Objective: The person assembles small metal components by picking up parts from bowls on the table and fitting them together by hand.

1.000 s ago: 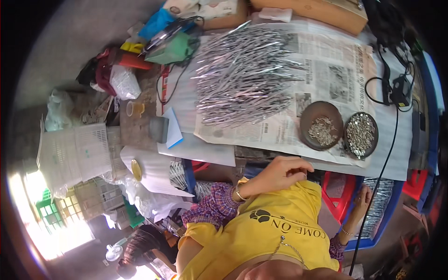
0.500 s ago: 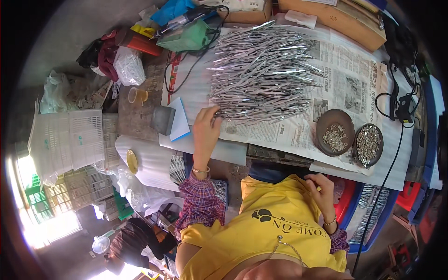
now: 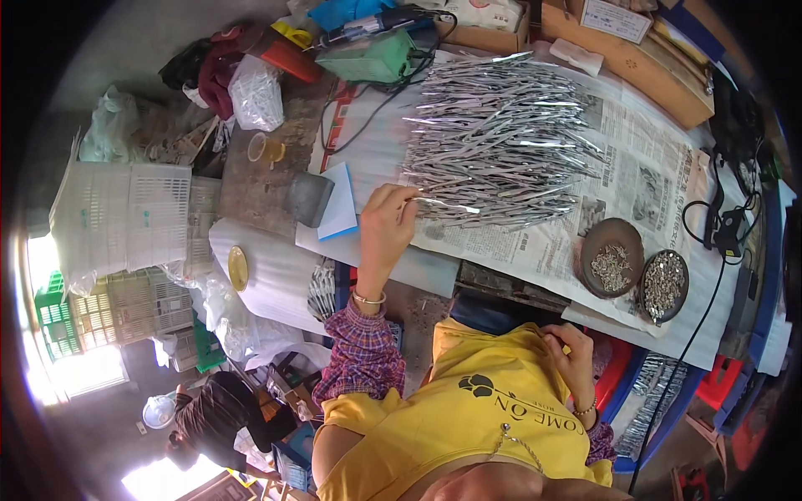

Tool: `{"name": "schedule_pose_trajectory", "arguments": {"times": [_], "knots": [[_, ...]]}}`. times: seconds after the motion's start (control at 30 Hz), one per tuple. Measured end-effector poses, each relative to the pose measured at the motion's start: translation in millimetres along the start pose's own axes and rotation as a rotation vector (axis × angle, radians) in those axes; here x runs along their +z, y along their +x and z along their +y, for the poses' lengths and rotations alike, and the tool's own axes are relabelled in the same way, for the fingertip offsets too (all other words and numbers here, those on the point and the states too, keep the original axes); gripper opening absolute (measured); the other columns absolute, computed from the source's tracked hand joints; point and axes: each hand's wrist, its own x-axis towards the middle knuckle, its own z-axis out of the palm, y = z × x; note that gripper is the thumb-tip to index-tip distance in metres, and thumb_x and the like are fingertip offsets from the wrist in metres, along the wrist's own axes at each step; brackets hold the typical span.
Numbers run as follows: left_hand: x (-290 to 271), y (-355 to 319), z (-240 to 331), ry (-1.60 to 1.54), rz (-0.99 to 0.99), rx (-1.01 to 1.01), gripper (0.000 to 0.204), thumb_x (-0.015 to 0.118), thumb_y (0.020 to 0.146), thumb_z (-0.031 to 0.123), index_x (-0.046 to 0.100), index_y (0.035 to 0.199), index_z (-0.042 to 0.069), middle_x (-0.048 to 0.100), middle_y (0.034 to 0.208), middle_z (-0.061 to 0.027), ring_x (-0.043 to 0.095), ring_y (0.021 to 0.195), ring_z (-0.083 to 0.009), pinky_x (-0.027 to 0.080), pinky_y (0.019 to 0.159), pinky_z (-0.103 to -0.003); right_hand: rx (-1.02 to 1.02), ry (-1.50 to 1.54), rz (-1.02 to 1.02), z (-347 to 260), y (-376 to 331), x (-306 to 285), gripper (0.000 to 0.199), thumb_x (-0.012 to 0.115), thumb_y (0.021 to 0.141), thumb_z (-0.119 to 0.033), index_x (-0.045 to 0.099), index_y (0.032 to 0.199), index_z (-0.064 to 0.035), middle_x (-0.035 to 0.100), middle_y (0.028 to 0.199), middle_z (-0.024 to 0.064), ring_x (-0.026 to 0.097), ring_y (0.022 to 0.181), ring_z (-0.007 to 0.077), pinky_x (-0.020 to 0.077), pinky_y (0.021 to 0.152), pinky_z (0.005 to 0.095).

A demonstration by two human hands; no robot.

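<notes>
My left hand (image 3: 387, 227) is at the near left corner of a wide pile of slim silvery metal strips (image 3: 501, 125). Thumb and fingers pinch the end of one shiny strip (image 3: 451, 206), which points right along the pile's near edge. My right hand (image 3: 571, 357) rests at my lap against the yellow top, its fingers curled; whatever is in them, if anything, is hidden. On the right of the newspaper (image 3: 535, 242) stand a brown dish (image 3: 591, 250) with small metal pieces and a darker dish (image 3: 654, 316) full of small shiny round pieces.
A grey block (image 3: 307, 200) and a blue-edged white card (image 3: 340, 204) lie left of the pile, near a cup (image 3: 266, 149). Behind is a green device (image 3: 368, 60) with a cable. A wooden box (image 3: 639, 54) stands far right. Another person (image 3: 221, 417) bends over, lower left.
My left hand now pinches one strip's end, drawn slightly out at the pile's near edge. The whole view has shifted a little. My right hand stays at my lap.
</notes>
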Motion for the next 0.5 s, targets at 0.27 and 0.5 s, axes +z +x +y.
{"name": "schedule_pose_trajectory", "arguments": {"times": [0.27,0.5], "knots": [[-26.4,10.4,56.9,-0.053,-0.01,0.058,0.013,0.059,0.07,-0.004,0.061,0.081,0.003,0.06,0.073,-0.008,0.055,0.062,-0.021,0.043,0.058,-0.027,-0.04,0.095,0.017,-13.1,14.1,-11.7,0.015,0.06,0.078,-0.002,0.064,0.093,-0.0007,0.061,0.074,0.0093,0.059,0.064,0.0174,0.0451,0.058,0.0248],[13.7,8.8,122.4,-0.364,-0.515,0.183,0.014,0.061,0.067,-0.004,0.062,0.079,0.002,0.06,0.073,-0.009,0.059,0.067,-0.0244,0.045,0.06,-0.031,-0.159,0.412,0.085,-31.8,32.3,-14.7,0.03,0.062,0.081,-0.005,0.058,0.111,0.0003,0.062,0.1,0.0101,0.06,0.081,0.0164,0.0478,0.07,0.0253]]}}
